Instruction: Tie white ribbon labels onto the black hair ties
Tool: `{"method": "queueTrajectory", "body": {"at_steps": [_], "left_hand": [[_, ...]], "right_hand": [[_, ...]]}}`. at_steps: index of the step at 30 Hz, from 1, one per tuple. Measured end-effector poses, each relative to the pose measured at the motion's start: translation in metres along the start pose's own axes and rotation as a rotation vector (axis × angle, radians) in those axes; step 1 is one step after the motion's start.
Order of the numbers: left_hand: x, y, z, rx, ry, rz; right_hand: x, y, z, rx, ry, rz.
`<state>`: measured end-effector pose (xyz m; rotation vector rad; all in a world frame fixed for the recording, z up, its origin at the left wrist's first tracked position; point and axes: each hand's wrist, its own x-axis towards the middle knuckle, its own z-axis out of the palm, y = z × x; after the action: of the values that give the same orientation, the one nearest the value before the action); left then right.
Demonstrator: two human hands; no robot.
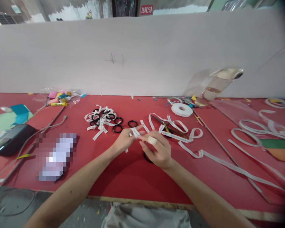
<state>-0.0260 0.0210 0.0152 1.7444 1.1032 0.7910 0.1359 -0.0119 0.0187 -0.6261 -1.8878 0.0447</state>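
My left hand (126,140) and right hand (158,149) close together over a red table (123,180), white ribbon (135,132) across the left, black rings (117,128) and more ribbon (101,127) heaped beyond

White ribbon strip (135,133): narrow, flat and flexible. The strip lies across the fingers of the left hand (126,138), crossing them at a slant. Its near part meets the fingertips of the right hand (158,148), which pinch close beside it. Whether the strip forms a closed loop cannot be determined.

Black ring (147,157): round, thin-walled. It is located below the right hand, which covers most of it; only a curved portion of the left side is visible.
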Motion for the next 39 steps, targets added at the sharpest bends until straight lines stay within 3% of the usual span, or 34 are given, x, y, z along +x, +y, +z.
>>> {"method": "queueTrajectory", "body": {"at_steps": [2,4,11,15,18,20,26,29,34,39], "left_hand": [[0.001,-0.002,-0.003,0.448,-0.059,0.011],[0.001,-0.002,-0.004,0.693,-0.104,0.0],[0.0,-0.004,-0.004,0.87,-0.141,0.001],[0.0,0.0,-0.004,0.875,-0.141,0.006],[-0.001,0.002,-0.005,0.778,-0.124,0.036],[-0.001,0.002,-0.006,0.668,-0.128,0.038],[-0.001,-0.007,-0.007,0.448,-0.155,0.047],[-0.002,-0.007,-0.006,0.377,-0.191,0.027],[-0.005,-0.001,-0.004,0.047,-0.305,0.018],[-0.009,0.005,-0.004,-0.353,-0.519,-0.153]], "right_hand": [[0.003,0.004,0.002,-0.056,-0.016,0.018],[0.003,0.01,0.004,-0.078,-0.123,0.074],[-0.002,0.017,0.008,-0.07,-0.342,0.177],[0.0,0.012,0.009,0.136,-0.314,0.373],[0.0,0.011,0.009,0.348,-0.22,0.597],[0.001,0.012,0.008,0.401,-0.227,0.641],[0.005,0.016,0.003,0.29,-0.379,0.435],[0.006,0.018,0.0,0.413,-0.395,0.465],[0.005,0.024,-0.002,0.832,-0.303,0.715],[0.001,0.026,0.002,1.03,-0.206,1.054]]}}
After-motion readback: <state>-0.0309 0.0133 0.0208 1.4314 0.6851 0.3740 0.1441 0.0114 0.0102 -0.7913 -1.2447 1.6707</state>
